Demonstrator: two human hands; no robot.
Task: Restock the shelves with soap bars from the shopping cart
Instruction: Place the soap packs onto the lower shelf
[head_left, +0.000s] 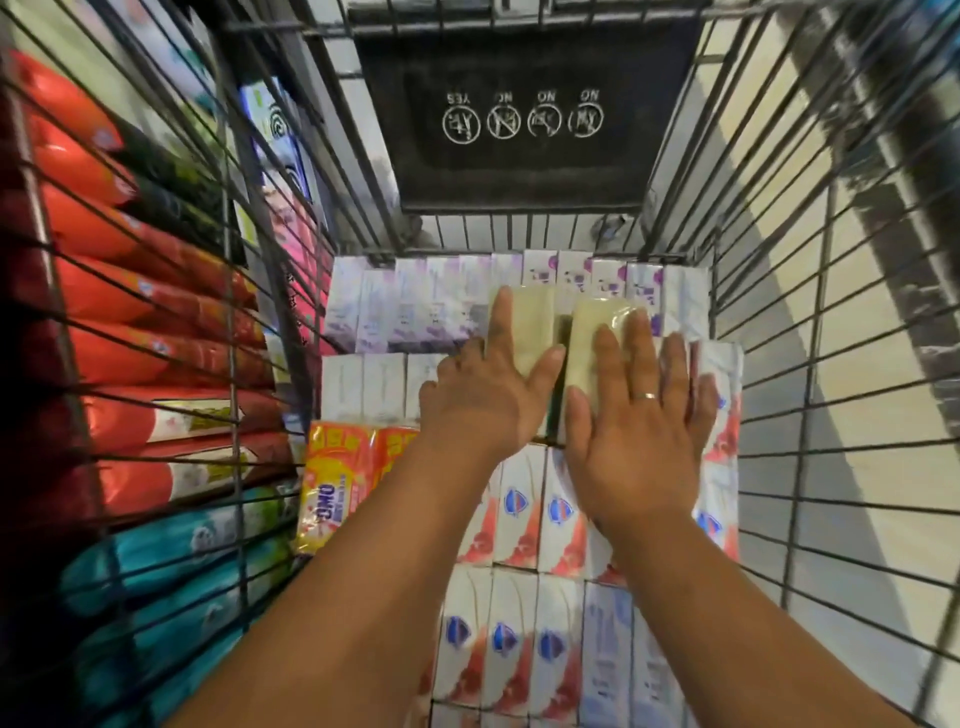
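**A:** Forearms are reaching in from the bottom edge, both hands lying down inside the shopping cart (769, 338).

**B:** And the left hand (488, 395) is resting on the left soap bar (530, 322), a pale block in clear wrap. Index finger is pointing straight along its left edge, thumb is splaying wide across its near corner, other fingers are bending down onto the boxes beside it.

**A:** Is it gripping?

**B:** No closed grip is showing; finger and thumb are sitting wide apart. The right hand (639, 421) is lying flat, fingers straight and fanned, a ring (650, 396) showing, index and thumb touching the right soap bar (592, 338).

**A:** Both bars are sitting side by side, just apart, on top of the packed stock, towards the far end of the cart.

**B:** Under them, purple-and-white boxes (415, 306) are standing in a row, and white-and-red boxes (519, 514) are filling the near part. A yellow pack (332, 483) is leaning at the left wall.

**A:** The black flap (524, 119) is hanging at the far end, and through the left wires red packs (104, 291) and teal packs (156, 561) are showing on the shelf.
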